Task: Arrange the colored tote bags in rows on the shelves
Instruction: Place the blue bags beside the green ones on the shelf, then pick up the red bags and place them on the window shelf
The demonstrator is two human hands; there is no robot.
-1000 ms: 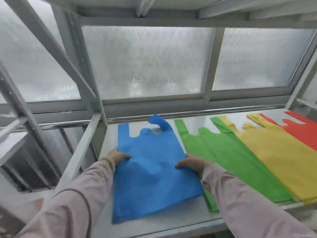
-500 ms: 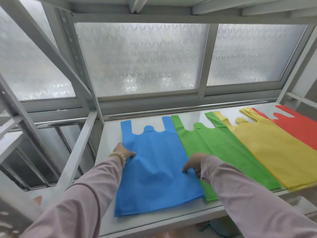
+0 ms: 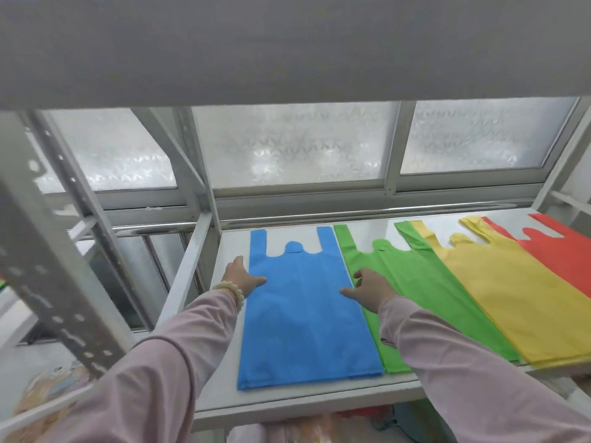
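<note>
Matte blue tote bag [image 3: 307,314] lies flat on the glossy white shelf [image 3: 303,398], handles toward 12 o'clock. Open-fingered, gripping nothing, the left hand [image 3: 240,279] touches its 9 o'clock edge, the right hand [image 3: 371,290] its 3 o'clock edge.

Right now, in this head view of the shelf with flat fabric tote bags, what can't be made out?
All head view.
Flat red fabric tote bag: right side cut off by the frame edge.
Flat green fabric tote bag: right part under the yellow fabric tote bag, part behind the right sleeve.
Items below the white shelf board: blurred, mostly hidden by it.
Anything higher: blocked by the grey upper shelf.
</note>
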